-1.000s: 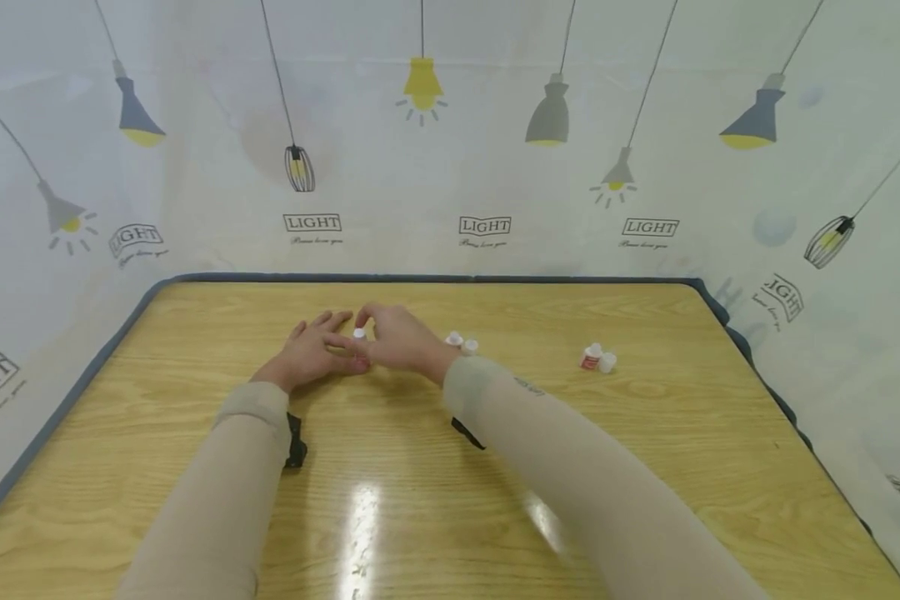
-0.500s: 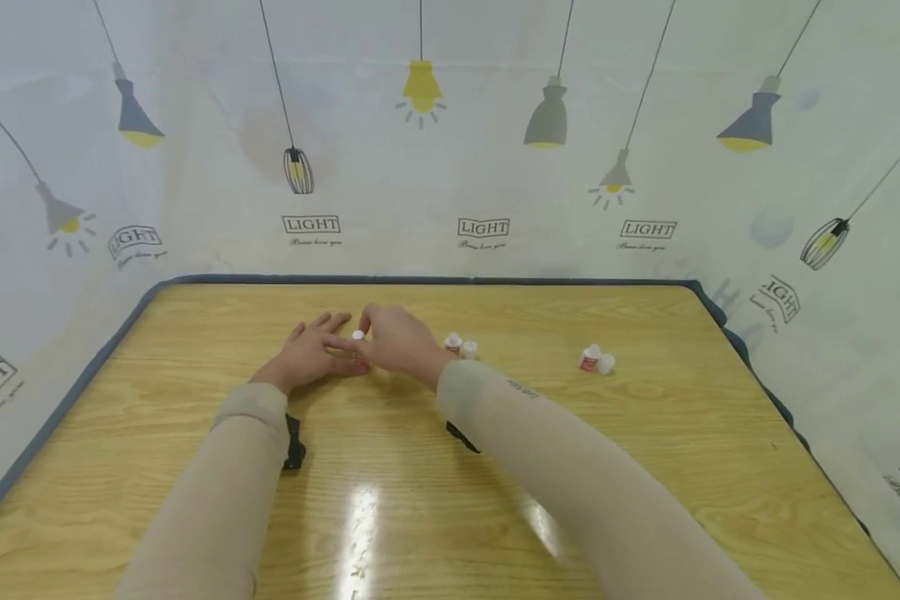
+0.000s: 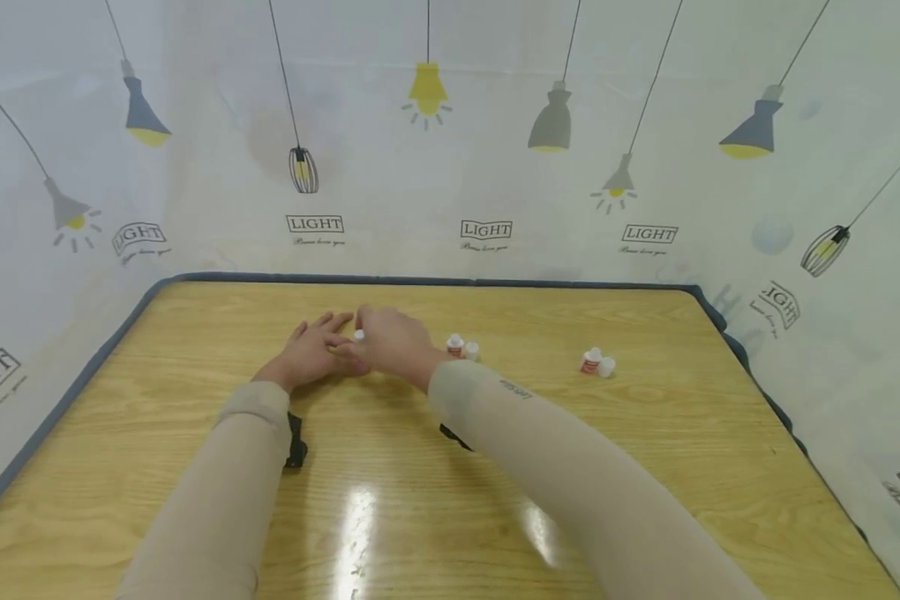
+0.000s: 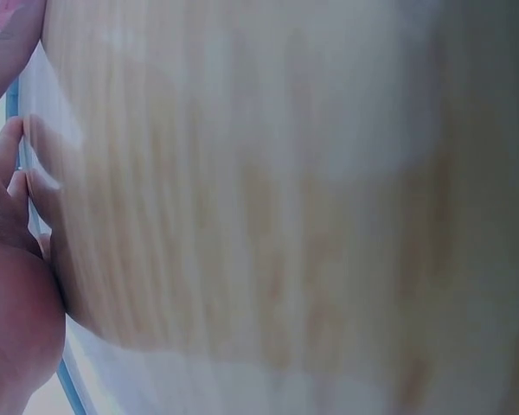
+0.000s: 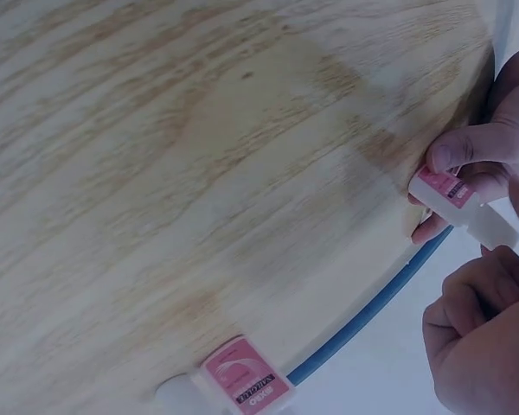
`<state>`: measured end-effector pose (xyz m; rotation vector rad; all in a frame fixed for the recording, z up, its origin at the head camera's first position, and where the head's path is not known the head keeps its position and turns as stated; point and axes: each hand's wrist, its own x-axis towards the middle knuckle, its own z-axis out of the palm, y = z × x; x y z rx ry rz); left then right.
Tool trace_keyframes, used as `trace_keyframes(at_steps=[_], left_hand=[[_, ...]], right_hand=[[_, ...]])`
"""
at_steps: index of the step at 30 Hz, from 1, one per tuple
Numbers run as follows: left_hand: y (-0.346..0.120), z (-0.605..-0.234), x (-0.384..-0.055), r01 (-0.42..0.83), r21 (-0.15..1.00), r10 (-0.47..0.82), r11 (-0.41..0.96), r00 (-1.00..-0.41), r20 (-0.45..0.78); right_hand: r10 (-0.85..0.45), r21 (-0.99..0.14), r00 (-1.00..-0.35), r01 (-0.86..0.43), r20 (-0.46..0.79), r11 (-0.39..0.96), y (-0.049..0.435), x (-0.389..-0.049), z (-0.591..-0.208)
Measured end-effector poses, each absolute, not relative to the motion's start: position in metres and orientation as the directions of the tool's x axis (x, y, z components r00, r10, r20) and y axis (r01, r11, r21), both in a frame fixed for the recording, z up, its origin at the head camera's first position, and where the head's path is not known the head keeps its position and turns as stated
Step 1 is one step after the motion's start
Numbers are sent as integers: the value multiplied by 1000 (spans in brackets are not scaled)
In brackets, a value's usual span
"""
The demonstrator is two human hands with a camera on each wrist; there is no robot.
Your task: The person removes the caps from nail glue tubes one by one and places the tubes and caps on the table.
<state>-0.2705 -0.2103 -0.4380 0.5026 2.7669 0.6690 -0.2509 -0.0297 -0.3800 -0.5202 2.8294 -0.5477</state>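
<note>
At the far left-centre of the table, my left hand pinches a small nail glue bottle with a pink label between thumb and fingers. The bottle stands at the tabletop, mostly hidden by the hands in the head view. Its white cap is on top, and my right hand grips that cap from above, thumb and index finger at it. In the right wrist view the right hand's other fingers are curled in. A bit of the white cap shows between the hands.
Right of the hands stands a second nail glue bottle with a loose white cap beside it. Further right is a third bottle with its own cap. The wooden table has a dark blue edge strip.
My right hand has turned slightly at the cap and its wrist has shifted a little left, showing more of the second bottle. The left hand stays put.
</note>
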Motion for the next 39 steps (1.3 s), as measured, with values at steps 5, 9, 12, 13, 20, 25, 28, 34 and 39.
trace_keyframes(at_steps=[5, 9, 12, 13, 20, 25, 28, 34, 39], left_hand=[[-210, -438, -268, 283, 469, 386, 836, -912, -137], [-211, -437, -268, 306, 441, 399, 843, -907, -134], [-209, -437, -269, 295, 475, 398, 829, -908, -131], [-208, -438, -269, 289, 489, 397, 823, -908, -131], [-209, -440, -270, 271, 501, 387, 822, -911, -143], [-210, -438, -270, 270, 511, 394, 816, -907, -149], [-210, -438, -271, 261, 517, 386, 815, -911, -149], [-210, -440, -272, 252, 521, 371, 815, -919, -136], [-209, -442, -272, 264, 529, 381, 806, -916, -123]], right_hand=[[-365, -318, -920, -306, -144, 897, -37, -251, -379], [-369, -305, -919, -315, -138, 899, -40, -252, -377], [-366, -308, -923, -316, -118, 897, -36, -253, -376], [-369, -309, -923, -321, -107, 895, -34, -253, -375], [-425, -300, -905, -398, -30, 867, -17, -256, -369], [-469, -281, -882, -440, -41, 853, -10, -257, -364], [-479, -270, -874, -443, -81, 855, -8, -257, -361], [-505, -250, -848, -461, -158, 852, -8, -254, -361], [-494, -274, -846, -435, -202, 857, -5, -250, -360]])
